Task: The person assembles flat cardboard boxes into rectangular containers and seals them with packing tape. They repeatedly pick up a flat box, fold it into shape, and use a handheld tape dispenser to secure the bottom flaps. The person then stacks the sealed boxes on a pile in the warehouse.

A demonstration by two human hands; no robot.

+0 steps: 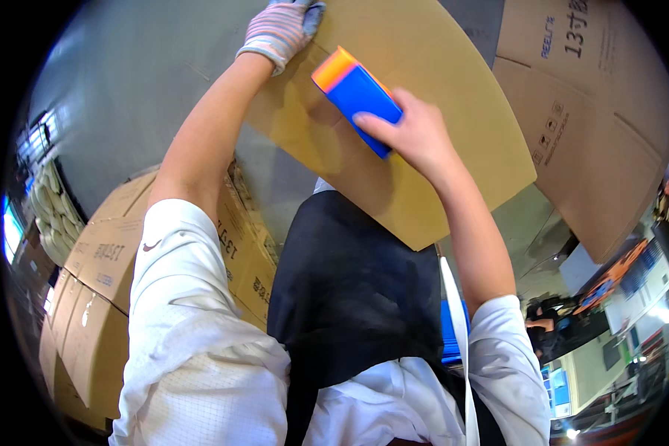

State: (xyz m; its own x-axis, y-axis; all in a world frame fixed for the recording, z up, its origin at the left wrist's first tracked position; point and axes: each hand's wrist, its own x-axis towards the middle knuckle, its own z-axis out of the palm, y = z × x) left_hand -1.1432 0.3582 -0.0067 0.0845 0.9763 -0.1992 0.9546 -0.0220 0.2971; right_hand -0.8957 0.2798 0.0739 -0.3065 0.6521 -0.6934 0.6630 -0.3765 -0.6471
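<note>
A large tan cardboard panel (468, 111) spreads out in front of me, one corner pointing toward my apron. My left hand (281, 31), in a striped knit glove with grey fingertips, is at its upper left edge. The fingers look curled on the cardboard, though the top of the picture cuts part of them off. Over the panel, my bare right hand (416, 130) grips a slim blue box-shaped item (360, 100) with an orange end, thumb on its near face. The item is tilted, its orange end toward the upper left and slightly blurred; its underside is hidden.
Printed brown cartons (108, 249) are stacked at my left, beside a smooth grey floor (163, 59). Another printed cardboard sheet (580, 111) stands at the upper right. Further right are a cluttered workbench (595, 357) and part of another person (546, 323).
</note>
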